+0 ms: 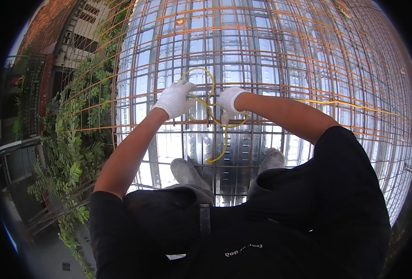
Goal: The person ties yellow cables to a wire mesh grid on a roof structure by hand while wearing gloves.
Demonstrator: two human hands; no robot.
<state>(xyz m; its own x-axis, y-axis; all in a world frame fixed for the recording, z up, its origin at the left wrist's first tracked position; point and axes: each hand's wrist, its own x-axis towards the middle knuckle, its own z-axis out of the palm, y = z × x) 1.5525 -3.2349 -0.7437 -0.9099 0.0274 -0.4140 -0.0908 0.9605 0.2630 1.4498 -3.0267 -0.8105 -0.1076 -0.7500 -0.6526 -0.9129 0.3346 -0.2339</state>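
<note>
My left hand (174, 98), in a white knitted glove, is closed on a yellow rope (226, 139) just above a grid of steel reinforcing bars. A little to its right, my right hand (231, 98), gloved the same way, has its fingers curled down around the rope, the fingertips partly hidden. Between the hands the rope forms loose loops, crossing over itself close to the bars. One short end with a knot hangs toward my feet. Past my right forearm, a yellow line (336, 102) runs off across the grid to the right.
Rusty rebar (261, 87) crosses in layers over shiny ribbed metal decking (247, 28). My grey boots (189, 174) stand among the bars. At the left, bar ends stick out past the deck edge toward green plants (75, 139) and a building (82, 37).
</note>
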